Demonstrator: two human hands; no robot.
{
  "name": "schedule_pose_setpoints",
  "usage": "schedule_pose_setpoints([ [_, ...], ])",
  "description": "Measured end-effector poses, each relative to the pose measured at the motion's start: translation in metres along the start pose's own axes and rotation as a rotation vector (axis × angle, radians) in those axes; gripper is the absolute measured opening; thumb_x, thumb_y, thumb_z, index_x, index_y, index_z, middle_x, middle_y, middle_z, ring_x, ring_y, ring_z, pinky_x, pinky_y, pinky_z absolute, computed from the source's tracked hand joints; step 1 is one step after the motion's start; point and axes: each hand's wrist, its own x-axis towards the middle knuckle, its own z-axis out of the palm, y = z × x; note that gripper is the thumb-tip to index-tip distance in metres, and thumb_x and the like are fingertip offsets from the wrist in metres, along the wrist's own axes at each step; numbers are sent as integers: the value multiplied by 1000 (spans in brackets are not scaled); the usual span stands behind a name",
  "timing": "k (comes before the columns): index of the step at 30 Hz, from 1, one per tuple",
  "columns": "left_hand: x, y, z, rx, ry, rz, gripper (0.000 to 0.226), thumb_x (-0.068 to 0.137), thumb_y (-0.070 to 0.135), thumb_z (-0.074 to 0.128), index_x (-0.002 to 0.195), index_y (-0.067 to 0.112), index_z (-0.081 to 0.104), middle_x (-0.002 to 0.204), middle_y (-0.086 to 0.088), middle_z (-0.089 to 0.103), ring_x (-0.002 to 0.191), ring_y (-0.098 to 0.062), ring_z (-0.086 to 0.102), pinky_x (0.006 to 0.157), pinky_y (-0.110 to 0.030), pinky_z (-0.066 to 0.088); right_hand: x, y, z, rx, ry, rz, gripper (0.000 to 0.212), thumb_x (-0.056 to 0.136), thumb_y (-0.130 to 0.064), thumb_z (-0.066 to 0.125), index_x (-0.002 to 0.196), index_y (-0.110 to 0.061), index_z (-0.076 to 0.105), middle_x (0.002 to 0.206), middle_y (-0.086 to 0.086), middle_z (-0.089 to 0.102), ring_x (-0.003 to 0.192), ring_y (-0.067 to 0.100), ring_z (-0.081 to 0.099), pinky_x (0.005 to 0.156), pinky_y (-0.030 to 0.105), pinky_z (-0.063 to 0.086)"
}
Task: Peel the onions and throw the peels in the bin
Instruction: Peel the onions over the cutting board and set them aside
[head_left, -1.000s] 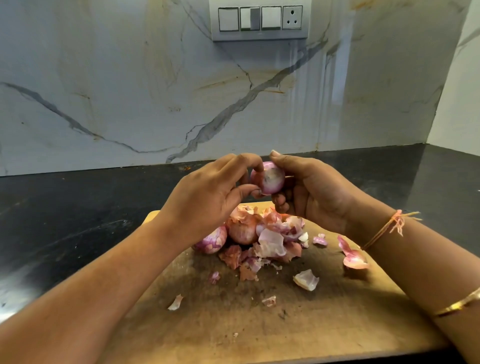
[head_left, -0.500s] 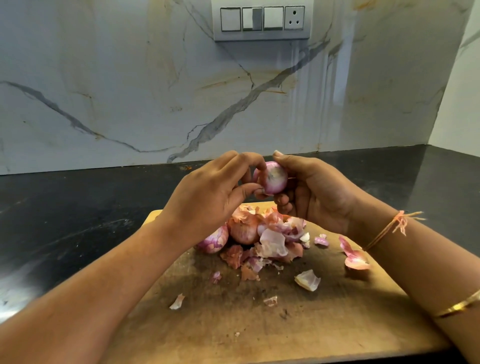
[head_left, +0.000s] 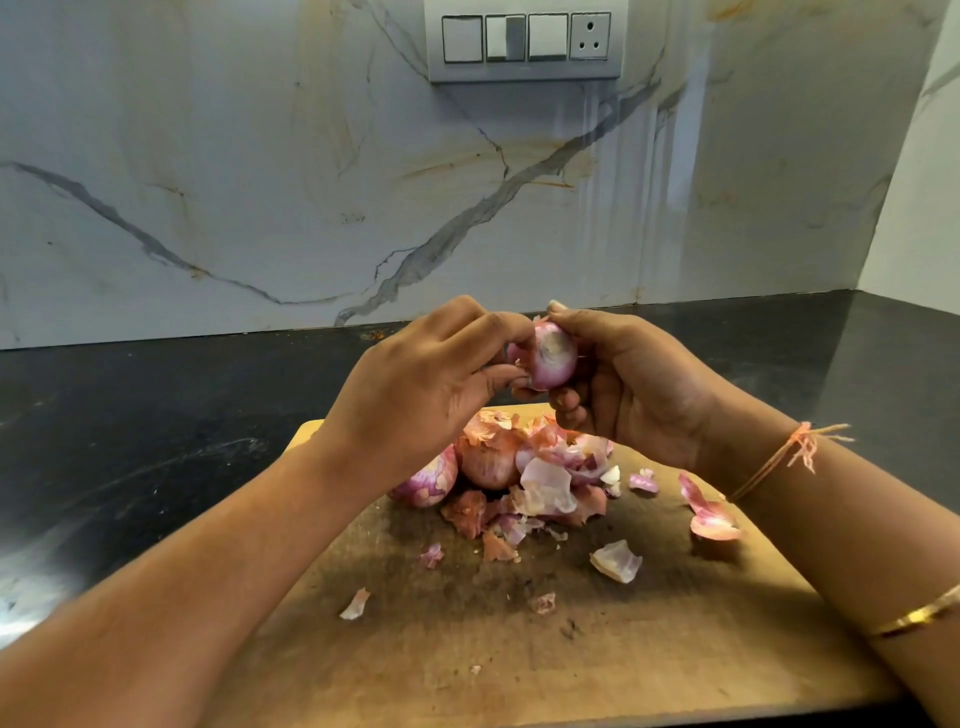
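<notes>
We log a switch panel (head_left: 524, 41) on the marble wall, black countertop (head_left: 156, 415) below. Our left hand (head_left: 421, 395) half hides two onions (head_left: 488, 460) on the cutting board (head_left: 623, 649), beside a peel heap (head_left: 550, 486) (scraps scattered). Aloft, a third onion (head_left: 550, 358): right hand (head_left: 639, 395) grips it, left fingers (head_left: 493, 326) pinch its skin.

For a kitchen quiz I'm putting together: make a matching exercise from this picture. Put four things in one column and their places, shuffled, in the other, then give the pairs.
Things
1. onion being peeled
2. heap of peels
3. switch panel
4. gold bangle

Places
a. on the wall
b. on the right forearm
c. between the left hand and the right hand
d. on the cutting board

Pairs: 1-c, 2-d, 3-a, 4-b
</notes>
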Motion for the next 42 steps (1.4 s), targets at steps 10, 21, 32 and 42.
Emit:
schedule_pose_setpoints([
  [10,0,-1,1,31,19,16,21,91,33,48,111,27,48,93,-1,57,74,-2,44,57,-24,48,0,0,0,13,-5,2,35,100,-34,41,99,-6,62,71,14,66,48,10,46,46,18,41],
  [21,0,-1,0,-36,33,-6,15,92,37,51,100,24,49,95,5,53,72,-2,46,59,-18,43,1,1,-1,59,-6,21,37,100,-35,42,107,-3,59,73,15,66,50,12,52,49,20,47],
  [32,0,3,1,-242,85,-120,39,85,42,60,113,16,52,106,13,57,94,-3,61,73,-20,55,0,4,2,-194,-114,-109,50,98,-49,32,109,-9,60,71,7,65,58,13,55,59,24,47],
  [42,2,6,0,-357,171,-129,36,80,28,69,109,18,50,115,2,58,98,-2,61,80,-13,53,0,5,-1,-139,-181,-178,42,98,-40,34,108,-7,58,73,7,55,62,15,47,57,25,38],
])
